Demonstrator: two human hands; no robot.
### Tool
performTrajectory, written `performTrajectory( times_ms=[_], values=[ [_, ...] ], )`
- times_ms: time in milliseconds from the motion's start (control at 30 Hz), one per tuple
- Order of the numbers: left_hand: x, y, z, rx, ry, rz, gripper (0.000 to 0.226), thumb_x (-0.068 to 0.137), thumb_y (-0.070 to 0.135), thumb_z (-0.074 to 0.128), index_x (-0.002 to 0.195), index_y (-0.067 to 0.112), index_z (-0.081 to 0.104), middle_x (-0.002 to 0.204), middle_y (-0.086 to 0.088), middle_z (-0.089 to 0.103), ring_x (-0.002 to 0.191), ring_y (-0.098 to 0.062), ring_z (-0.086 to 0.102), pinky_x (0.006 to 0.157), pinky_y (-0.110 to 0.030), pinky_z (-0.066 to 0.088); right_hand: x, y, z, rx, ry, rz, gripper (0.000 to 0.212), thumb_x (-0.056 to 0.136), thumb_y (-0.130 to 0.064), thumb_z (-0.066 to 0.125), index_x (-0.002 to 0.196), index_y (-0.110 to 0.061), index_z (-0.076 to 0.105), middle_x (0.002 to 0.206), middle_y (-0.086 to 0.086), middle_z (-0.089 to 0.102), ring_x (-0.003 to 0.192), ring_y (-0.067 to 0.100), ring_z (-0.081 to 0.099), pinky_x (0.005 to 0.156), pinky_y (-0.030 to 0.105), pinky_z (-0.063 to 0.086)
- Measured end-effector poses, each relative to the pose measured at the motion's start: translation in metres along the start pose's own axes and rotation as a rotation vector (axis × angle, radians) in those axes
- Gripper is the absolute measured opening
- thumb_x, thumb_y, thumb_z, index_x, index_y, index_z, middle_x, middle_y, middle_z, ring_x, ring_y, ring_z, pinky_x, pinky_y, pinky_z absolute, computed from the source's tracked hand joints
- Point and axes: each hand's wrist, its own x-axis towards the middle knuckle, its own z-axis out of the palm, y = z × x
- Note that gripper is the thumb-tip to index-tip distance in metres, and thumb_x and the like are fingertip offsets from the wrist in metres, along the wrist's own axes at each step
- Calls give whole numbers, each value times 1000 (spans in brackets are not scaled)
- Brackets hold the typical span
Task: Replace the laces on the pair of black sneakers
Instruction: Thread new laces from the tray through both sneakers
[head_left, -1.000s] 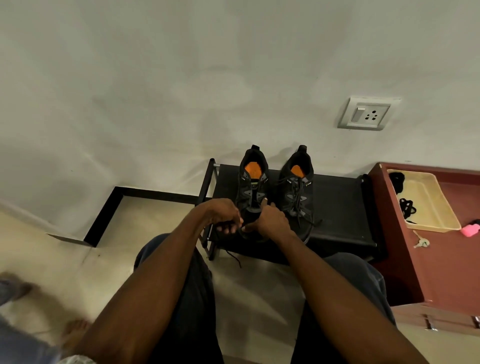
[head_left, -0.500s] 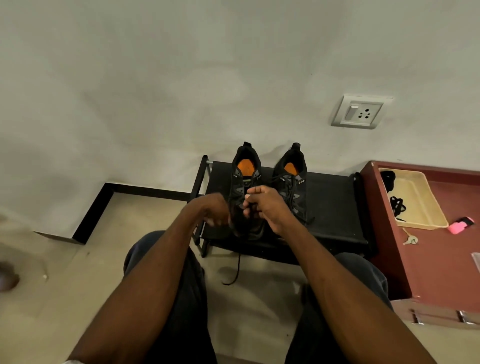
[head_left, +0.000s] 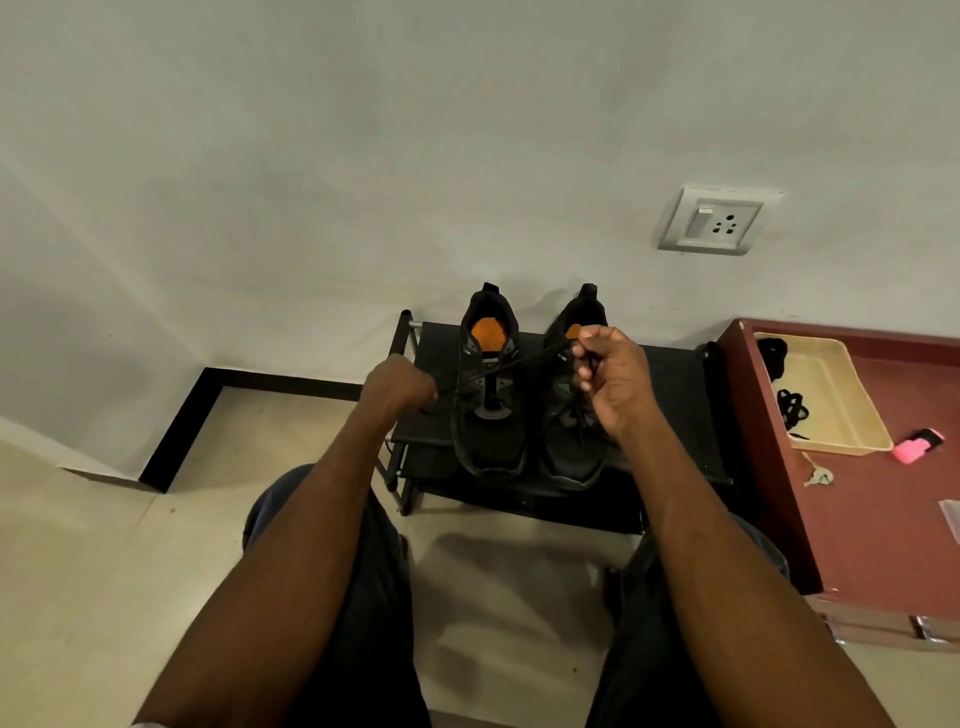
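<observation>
Sneakers (head_left: 491, 400) share one taut lace (head_left: 524, 358); right hand (head_left: 615, 384) hides the other's laces.

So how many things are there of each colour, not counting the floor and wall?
Black: 4, left sneaker, right sneaker, shoe rack, bundle of laces in the tray
Cream: 1, tray
Pink: 1, small pink object
White: 1, wall socket
Reddish-brown: 1, cabinet
Silver: 1, keys
Total: 9
</observation>
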Motion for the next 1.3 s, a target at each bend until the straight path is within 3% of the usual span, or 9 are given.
performTrajectory(
  times_ms=[167,267,367,533,700,867,967,1067,1300],
  values=[
    [-13,5,7,289,198,188,37,85,12,62,121,4,63,126,-16,57,120,-34,50,96,-42,47,-2,10,6,-305,-43,16,14,95,-3,52,88,-13,57,68,4,58,41,10,37,38,22,26],
    [-25,28,12,-293,-247,359,48,89,7,68,135,10,56,128,-6,62,114,-17,60,83,-19,49,-8,21,22,-453,-199,49,7,94,-3,54,96,-8,57,70,7,60,39,11,36,38,21,27],
    [-25,35,18,-447,-434,371,31,91,10,69,121,4,65,105,-9,74,96,-16,71,86,-23,55,-10,27,34,-472,-255,50,5,95,-6,59,100,-5,57,69,9,60,39,10,36,37,20,30],
    [-9,27,6,-483,-250,233,13,95,12,64,95,-1,69,73,-8,67,62,-15,59,58,-23,50,-2,19,27,-469,-182,13,5,98,-10,59,95,-7,57,71,9,59,42,10,38,38,18,31],
    [10,4,-8,29,279,-42,19,87,8,59,101,-1,69,103,-18,69,99,-36,66,73,-36,49,13,16,9,-508,-31,-1,6,98,-6,53,98,-7,59,76,5,63,46,8,46,40,18,34],
    [1,3,1,337,414,109,29,85,14,62,111,3,67,113,-17,65,106,-35,61,87,-41,49,10,24,14,-529,-106,53,11,101,-2,47,103,-4,58,87,9,68,55,9,56,46,21,42],
    [-3,21,9,-87,9,327,52,87,11,71,137,12,55,127,1,58,118,-17,54,88,-24,46,3,32,23,-515,-227,15,8,99,-8,59,95,-1,58,78,12,68,49,9,56,43,21,40],
    [-9,31,25,-390,-391,396,45,88,5,71,131,4,58,120,-8,69,113,-21,65,91,-24,51,1,40,29,-538,-259,-21,16,95,-16,67,88,-2,63,70,9,66,47,10,52,41,21,35],
    [9,21,29,-271,-150,350,10,92,11,67,88,6,74,78,-7,75,68,-13,69,69,-25,55,13,43,28,-498,-296,108,14,97,5,54,98,1,67,80,12,69,62,13,65,55,22,51]
  ],
)
